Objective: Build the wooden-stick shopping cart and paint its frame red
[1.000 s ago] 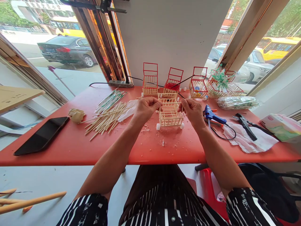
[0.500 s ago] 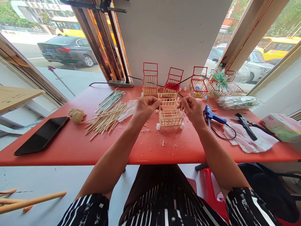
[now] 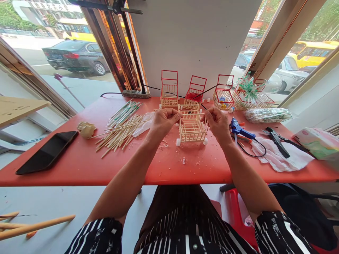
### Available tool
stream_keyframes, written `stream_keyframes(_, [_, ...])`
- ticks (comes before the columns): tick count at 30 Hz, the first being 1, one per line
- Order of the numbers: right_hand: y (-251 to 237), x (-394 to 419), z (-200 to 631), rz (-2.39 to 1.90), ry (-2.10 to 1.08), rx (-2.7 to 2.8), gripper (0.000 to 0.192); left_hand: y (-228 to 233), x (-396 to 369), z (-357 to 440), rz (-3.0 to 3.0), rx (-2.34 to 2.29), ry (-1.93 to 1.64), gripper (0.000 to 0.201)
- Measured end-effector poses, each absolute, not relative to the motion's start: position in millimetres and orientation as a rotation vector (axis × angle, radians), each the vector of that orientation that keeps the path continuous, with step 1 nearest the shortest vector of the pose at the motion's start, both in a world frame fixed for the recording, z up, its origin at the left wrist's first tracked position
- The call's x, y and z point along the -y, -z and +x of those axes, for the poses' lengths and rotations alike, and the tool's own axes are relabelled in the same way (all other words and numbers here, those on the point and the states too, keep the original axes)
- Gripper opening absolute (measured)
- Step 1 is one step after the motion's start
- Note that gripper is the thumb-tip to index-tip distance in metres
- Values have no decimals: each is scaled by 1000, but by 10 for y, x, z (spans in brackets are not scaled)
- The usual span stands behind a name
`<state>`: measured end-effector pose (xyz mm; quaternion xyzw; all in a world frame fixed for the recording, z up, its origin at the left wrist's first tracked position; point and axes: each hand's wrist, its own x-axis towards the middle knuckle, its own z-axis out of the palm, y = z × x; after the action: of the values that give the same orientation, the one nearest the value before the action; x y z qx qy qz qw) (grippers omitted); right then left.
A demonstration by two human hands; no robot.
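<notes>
A small cart of pale wooden sticks stands on white wheels in the middle of the red table. At its upper left, my left hand pinches one end of a short wooden stick. The fingers of my right hand are closed on the other end, at the cart's upper right. The stick lies level across the top of the cart; whether it touches the frame I cannot tell. My fingers hide both of its ends.
Wooden sticks lie left, beside a black phone. Right are a blue glue gun, pliers on a white cloth and a tissue pack. Finished carts with red handles line the back.
</notes>
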<state>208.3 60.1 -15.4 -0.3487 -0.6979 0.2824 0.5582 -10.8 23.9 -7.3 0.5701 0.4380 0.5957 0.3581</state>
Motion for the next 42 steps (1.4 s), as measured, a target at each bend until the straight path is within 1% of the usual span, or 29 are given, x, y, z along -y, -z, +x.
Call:
stream_keyframes(7, [161,-594,2070,-803,-670,1647,52,82,-240,-107,1469,-1099,-1552,39])
stream_keyframes(11, [147,-588,2067,-807,-687,1652,55,70,-232,-120,1487,-1107,-1548,34])
stream_keyframes(16, [124,-579,2077,-839,-655,1658,60,83,-264,-123,1492,-1133,-1557,33])
stream_keyframes(24, [130,-610,2093,-878,-680,1655,60,58,-249,-110,1491,-1142,-1542,33])
stream_keyframes(35, [152,-617,2082,-852,-692,1652,54,134,-321,-121,1488,-1139,-1575,36])
stream_keyframes(42, [143,-625,2102,-867,-639,1599,57,130,-314,-122,1501,-1148,-1544,44])
